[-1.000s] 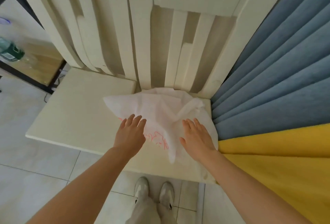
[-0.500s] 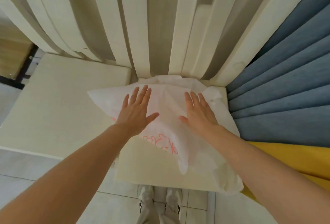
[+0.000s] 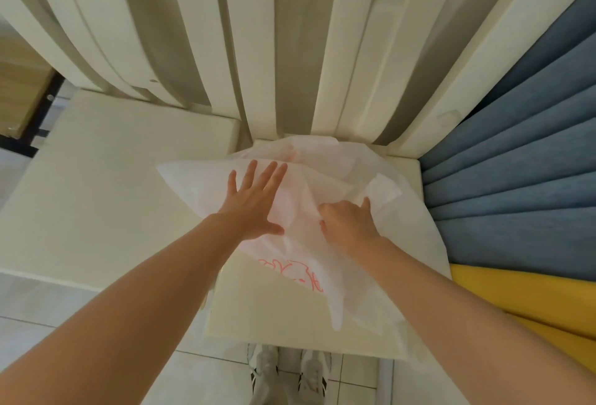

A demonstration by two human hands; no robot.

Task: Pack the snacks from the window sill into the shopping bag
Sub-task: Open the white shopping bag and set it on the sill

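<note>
Background: cream foam slabs [image 3: 258, 49] stand leaning side by side at the far edge; blue fabric panels [image 3: 516, 162] fan out on the right, yellow fabric [image 3: 516, 295] below them.
Surface: flat cream foam block [image 3: 113, 178], raised above a pale tiled floor [image 3: 200, 379].
Shopping bag [image 3: 406, 240]: thin, white and crumpled, lying flat on the foam block against the foot of the upright slabs. Its near right corner hangs over the block's edge.
Print: red lettering [image 3: 290, 270] on the bag's near side, not legible.
Left hand [image 3: 254, 201]: palm down on the bag's left half, fingers straight and spread, pressing the material flat.
Right hand [image 3: 350, 227]: fingers curled, gripping a raised fold of the bag near its middle.
Contents of bag: cannot tell.
Lower frame: the person's pale shoes [image 3: 264, 369] on the tiles.
</note>
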